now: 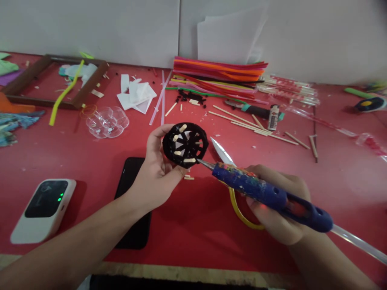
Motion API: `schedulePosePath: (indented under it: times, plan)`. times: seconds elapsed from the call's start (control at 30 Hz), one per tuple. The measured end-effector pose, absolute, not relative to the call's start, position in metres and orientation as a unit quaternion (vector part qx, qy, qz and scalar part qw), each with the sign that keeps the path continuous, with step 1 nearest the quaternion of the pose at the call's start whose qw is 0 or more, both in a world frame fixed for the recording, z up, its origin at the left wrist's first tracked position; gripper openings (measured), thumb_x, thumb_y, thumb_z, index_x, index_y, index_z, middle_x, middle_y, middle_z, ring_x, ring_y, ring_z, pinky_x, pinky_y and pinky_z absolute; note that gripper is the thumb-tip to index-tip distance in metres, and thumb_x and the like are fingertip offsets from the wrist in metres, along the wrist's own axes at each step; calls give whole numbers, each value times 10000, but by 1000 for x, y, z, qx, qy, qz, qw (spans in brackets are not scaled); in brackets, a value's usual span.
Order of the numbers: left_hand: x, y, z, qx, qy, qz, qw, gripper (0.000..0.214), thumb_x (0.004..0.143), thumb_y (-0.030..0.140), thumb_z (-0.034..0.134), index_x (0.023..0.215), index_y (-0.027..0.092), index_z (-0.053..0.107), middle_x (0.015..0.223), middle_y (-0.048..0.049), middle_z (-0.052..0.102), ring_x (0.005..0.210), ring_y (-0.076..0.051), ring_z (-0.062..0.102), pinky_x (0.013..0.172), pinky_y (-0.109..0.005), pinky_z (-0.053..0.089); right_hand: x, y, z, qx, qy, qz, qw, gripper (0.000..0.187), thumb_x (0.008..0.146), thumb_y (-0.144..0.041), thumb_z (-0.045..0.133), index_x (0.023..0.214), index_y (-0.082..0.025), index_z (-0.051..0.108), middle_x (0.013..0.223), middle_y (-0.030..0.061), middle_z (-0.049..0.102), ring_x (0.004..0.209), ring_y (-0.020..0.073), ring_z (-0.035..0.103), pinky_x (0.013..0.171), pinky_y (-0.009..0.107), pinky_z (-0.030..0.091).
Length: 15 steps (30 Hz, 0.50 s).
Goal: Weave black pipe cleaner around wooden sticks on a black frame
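Note:
My left hand is closed around a black round wheel-like piece with short wooden pegs stuck in it, held above the red table. My right hand grips a blue glue gun smeared with paint. Its metal nozzle touches the lower right edge of the black piece. A clear glue stick pokes out of the gun's back end at the right. Yellow-handled scissors lie on the table under the gun.
A black phone lies under my left wrist, a white device with a green light at the left. Wooden sticks, coloured foam sheets, a clear plastic tray, paper scraps and a wooden frame lie farther back.

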<state>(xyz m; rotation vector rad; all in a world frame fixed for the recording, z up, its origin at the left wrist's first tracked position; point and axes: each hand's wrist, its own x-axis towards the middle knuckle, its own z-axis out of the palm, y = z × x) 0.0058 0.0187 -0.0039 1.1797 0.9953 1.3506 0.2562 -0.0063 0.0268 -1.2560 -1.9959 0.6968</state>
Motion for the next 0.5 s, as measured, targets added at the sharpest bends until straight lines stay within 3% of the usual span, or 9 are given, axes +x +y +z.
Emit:
schedulePosePath:
  times: [0.27, 0.5]
  plan:
    - [6, 17, -2, 476, 432, 557, 527, 653, 773, 181, 842, 1278, 350, 465, 1240, -5, 617, 881, -130, 679, 737, -232, 614, 262, -3, 27, -448, -782, 289, 324, 123, 782, -199, 562, 865, -290, 573, 632, -30, 577, 475, 143, 493, 447, 316, 369]
    - [7, 18, -2, 475, 428, 561, 525, 635, 771, 165, 834, 1262, 345, 473, 1216, 4, 625, 828, -102, 678, 664, -183, 587, 263, -2, 30, -444, -786, 296, 313, 126, 780, -199, 563, 870, -287, 565, 633, -36, 562, 477, 138, 489, 450, 307, 367]
